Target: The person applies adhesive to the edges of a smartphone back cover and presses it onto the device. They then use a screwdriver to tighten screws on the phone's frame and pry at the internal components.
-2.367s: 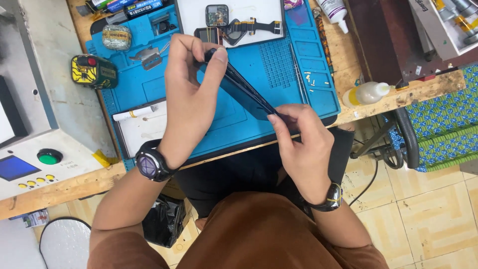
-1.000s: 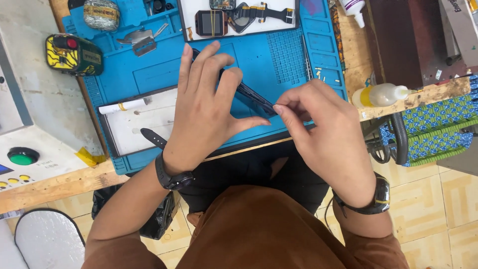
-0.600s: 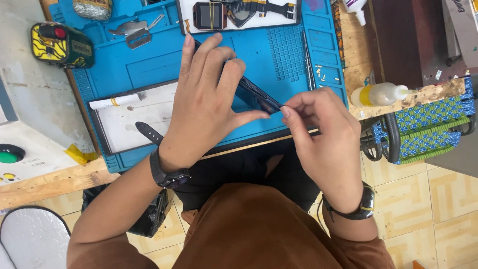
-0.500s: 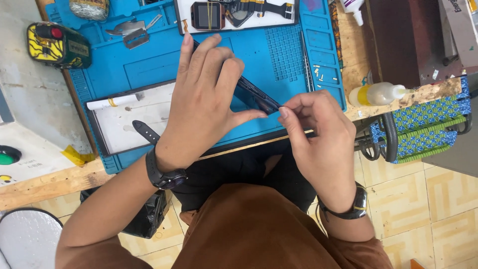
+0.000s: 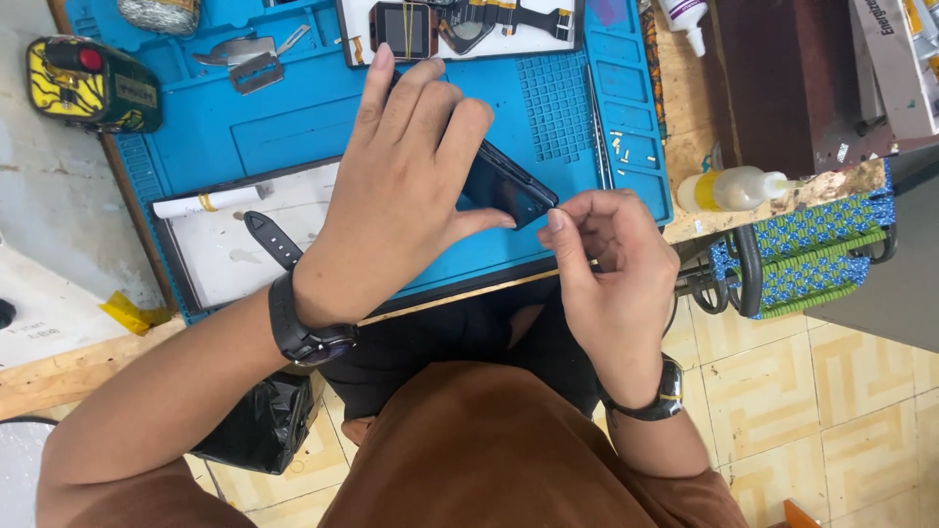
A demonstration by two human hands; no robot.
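Fingers (image 5: 421, 117) of the left hand (image 5: 401, 196) splay flat over a dark phone (image 5: 509, 186), pinning it to the blue mat (image 5: 293, 127) on the counter (image 5: 59, 372). Its long axis slants toward the lower right, where its corner pokes out. Right hand (image 5: 611, 264) is curled shut just beside that corner, pinching something thin, unclear what.

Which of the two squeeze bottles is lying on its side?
The one with yellowish liquid, lying flat at the wooden bench's right edge beside the blue mat, nozzle pointing right. The white bottle at the top edge is cut off by the frame.
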